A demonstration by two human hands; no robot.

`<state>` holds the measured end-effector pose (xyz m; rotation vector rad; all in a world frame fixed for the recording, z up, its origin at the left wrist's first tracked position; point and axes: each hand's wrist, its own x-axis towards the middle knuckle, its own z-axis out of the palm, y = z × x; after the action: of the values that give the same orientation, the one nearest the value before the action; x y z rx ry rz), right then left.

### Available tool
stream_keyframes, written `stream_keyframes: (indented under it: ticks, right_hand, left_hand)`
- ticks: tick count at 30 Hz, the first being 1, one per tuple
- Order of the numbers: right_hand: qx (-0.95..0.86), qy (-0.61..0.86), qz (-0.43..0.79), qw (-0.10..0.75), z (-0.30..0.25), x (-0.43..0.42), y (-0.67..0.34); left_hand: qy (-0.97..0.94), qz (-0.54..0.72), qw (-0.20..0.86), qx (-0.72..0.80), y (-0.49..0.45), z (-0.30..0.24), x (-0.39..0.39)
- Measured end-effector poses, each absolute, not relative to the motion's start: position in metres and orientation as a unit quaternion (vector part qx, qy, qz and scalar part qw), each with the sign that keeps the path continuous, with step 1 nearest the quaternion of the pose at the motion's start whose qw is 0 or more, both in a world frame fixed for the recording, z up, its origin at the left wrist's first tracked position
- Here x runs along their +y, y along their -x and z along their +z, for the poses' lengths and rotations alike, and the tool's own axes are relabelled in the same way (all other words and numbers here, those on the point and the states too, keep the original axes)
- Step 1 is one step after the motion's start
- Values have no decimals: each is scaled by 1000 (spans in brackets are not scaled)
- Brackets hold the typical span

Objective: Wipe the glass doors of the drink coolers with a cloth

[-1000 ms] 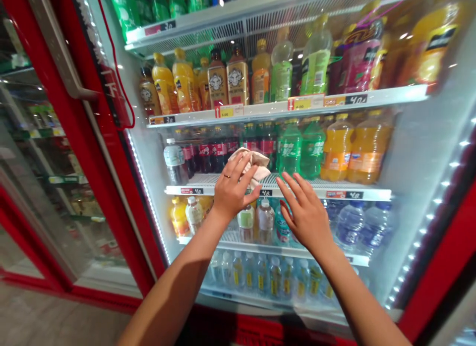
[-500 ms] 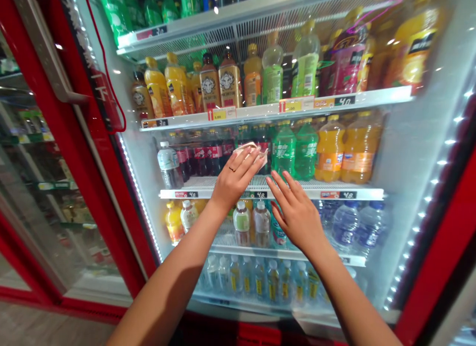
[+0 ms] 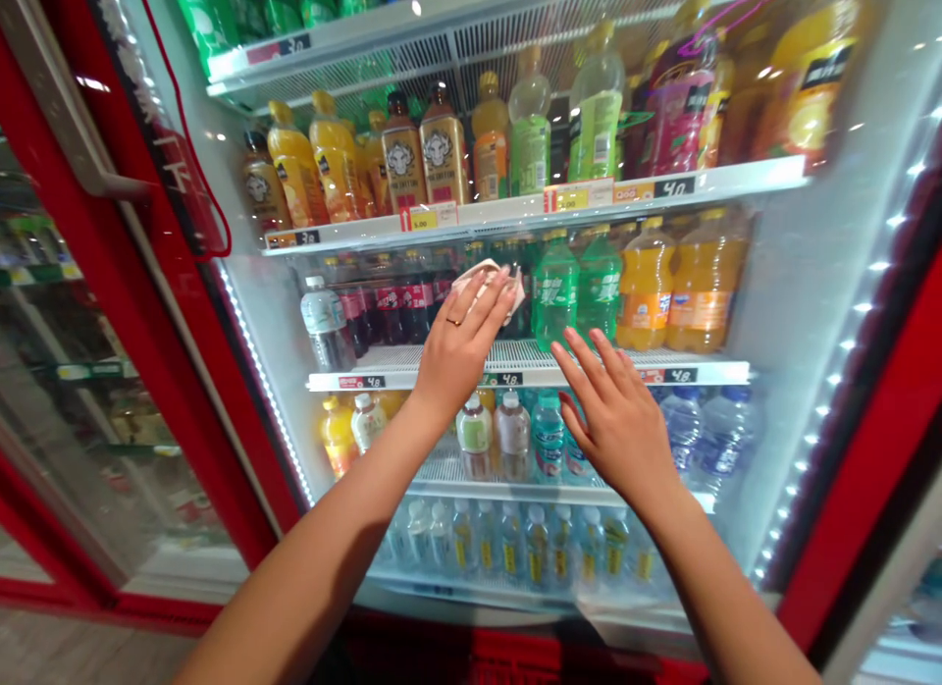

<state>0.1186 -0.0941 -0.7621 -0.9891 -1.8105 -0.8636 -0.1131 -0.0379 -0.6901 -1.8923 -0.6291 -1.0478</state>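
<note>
Under the outstretched fingers of my left hand (image 3: 457, 346) lies a pale, crumpled cloth (image 3: 517, 298), pressed flat against what looks like the glass of a drinks fridge. A ring shows on one of this hand's fingers. To the right, my right hand (image 3: 618, 415) is spread with its palm toward the glass and holds nothing. I cannot tell whether it touches the pane. Behind the hands, green bottles (image 3: 555, 292) and dark cola bottles (image 3: 417, 297) stand on the middle shelf. My fingers and the cloth hide some of the bottles.
Orange drink bottles (image 3: 648, 283) stand at the right of the middle shelf. Price tags line the shelf edges (image 3: 412, 381). At left are a metal door handle (image 3: 59, 86) and a red frame (image 3: 221, 410). Another red frame (image 3: 846, 469) runs along the right.
My right hand has moved to the right across the front of the shelves. My left hand and the cloth have shifted slightly upward. The view has also moved a little.
</note>
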Motion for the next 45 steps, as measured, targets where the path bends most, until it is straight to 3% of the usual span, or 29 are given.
stream_keyframes:
  ticks: [5, 9, 15, 22, 28, 34, 39, 45]
  right_hand:
    - [-725, 407, -352, 430, -764, -94, -126]
    - [-734, 398, -352, 423, -768, -93, -126]
    - [-728, 400, -363, 422, -771, -92, -126]
    - [-724, 420, -365, 409, -770, -92, -128]
    - [-712, 435, -368, 410, -766, -96, -133]
    - [-702, 437, -363, 430, -762, -100, -135]
    - [-694, 448, -360, 435, -761, -99, -143]
    - [-683, 452, -368, 440, -760, -101, -154]
  left_hand:
    - [762, -377, 477, -222, 117, -717, -44]
    - [790, -314, 487, -197, 119, -697, -42]
    - [753, -396, 462, -248, 115, -687, -41]
    - [781, -326, 493, -202, 95, -684, -40]
    - [746, -404, 465, -254, 100, -685, -41]
    - [768, -311, 533, -169, 85, -688, -40]
    - [779, -316, 504, -198, 73, -655, -38]
    - [751, -369, 501, -222, 72, -690, -44]
